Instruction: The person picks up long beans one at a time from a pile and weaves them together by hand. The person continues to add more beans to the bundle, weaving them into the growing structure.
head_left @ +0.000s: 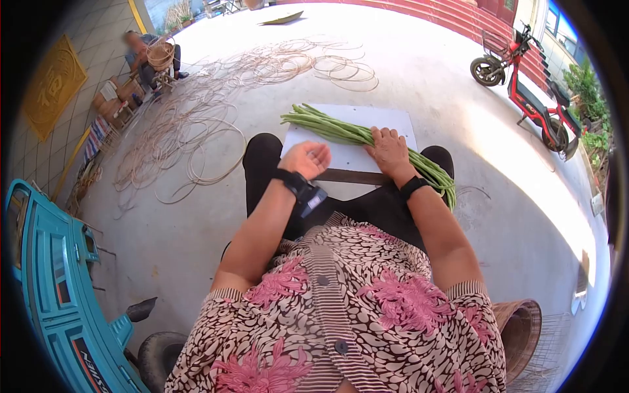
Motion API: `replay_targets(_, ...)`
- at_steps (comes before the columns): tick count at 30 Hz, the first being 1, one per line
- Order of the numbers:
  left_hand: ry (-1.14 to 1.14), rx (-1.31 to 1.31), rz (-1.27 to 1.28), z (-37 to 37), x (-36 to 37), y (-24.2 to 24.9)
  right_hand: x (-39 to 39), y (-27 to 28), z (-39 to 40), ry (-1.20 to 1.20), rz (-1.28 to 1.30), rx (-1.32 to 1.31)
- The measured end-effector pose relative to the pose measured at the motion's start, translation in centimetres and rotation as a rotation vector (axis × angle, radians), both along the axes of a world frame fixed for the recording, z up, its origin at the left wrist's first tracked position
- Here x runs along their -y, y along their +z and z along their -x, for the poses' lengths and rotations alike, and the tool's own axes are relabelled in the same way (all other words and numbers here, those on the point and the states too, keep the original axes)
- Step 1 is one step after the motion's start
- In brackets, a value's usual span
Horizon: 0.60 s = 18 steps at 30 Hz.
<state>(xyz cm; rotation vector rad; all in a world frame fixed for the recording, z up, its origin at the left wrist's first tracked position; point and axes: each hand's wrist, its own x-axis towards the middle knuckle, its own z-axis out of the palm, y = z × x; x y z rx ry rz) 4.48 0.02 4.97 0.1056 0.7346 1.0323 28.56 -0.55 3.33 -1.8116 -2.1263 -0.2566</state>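
Fingers (385,135) of our right hand (391,154) are closed over the long green beans (327,126), hiding the middle of the bunch; how far they wrap underneath seems hard to tell. Our left hand (306,160) hovers above the near left part of the white tabletop (321,156), loosely open with its fingers half curled. The beans slant across to our right knee (438,157). Our sleeve partly hides a wicker basket (526,331), the view's edge cuts off a teal vehicle (54,262), and coiled strips (196,141) lie on the concrete ground (183,242).
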Motion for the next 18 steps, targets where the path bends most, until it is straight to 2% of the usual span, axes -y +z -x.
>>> replay_targets(2,-0.032,0.001,-0.037,0.0,0.7,-1.2,-0.7,-0.4,0.5,-0.034,0.005,0.005)
replay_targets(6,-0.003,-0.063,-0.028,0.5,1.1,-0.7,-1.1,-0.1,0.7,-0.038,0.017,0.009)
replay_targets(10,0.025,-0.014,-0.076,1.9,1.2,-0.8,-0.5,0.2,0.7,-0.006,-0.049,-0.048)
replay_targets(13,0.030,0.015,-0.091,2.8,0.6,-1.0,-0.4,1.0,1.5,0.223,-0.472,-0.052)
replay_targets(16,0.009,0.053,-0.095,3.5,0.5,-2.0,-0.3,1.6,2.9,0.205,-0.286,0.082)
replay_targets(18,-0.018,0.085,-0.119,3.7,0.4,-2.4,-0.7,1.3,3.2,0.149,-0.320,0.035)
